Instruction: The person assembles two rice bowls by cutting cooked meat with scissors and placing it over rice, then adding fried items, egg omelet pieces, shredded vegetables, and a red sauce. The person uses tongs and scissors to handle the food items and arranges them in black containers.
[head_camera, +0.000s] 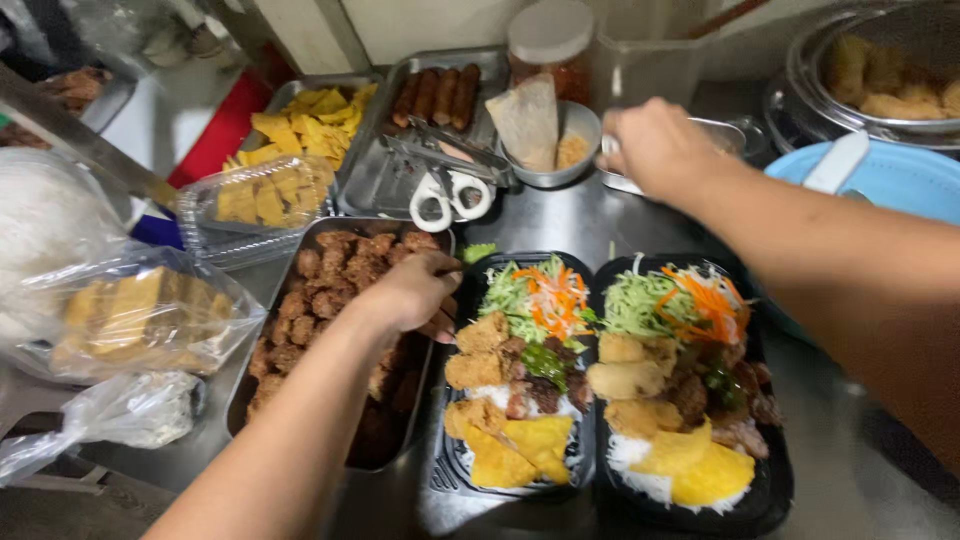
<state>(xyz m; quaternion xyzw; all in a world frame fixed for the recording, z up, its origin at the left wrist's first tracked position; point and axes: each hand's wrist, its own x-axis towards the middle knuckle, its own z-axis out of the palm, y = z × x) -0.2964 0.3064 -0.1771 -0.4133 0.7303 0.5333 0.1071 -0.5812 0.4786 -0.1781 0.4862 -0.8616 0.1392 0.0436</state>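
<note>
Black meal trays, two, side by side near the front edge of the steel worktop; left tray (520, 375) and right tray (690, 385) each already loaded with white noodles, shredded greens and carrot, fried pieces, dark meat and yellow slices. Left hand (410, 295) curled over the pan of brown fried meat (330, 330) just beside the left tray, fingers pinched, contents hidden. Right hand (655, 145) closed round something small at the back, by a clear container (640, 70); unclear what. Seemingly near done; perhaps only last additions left.
</note>
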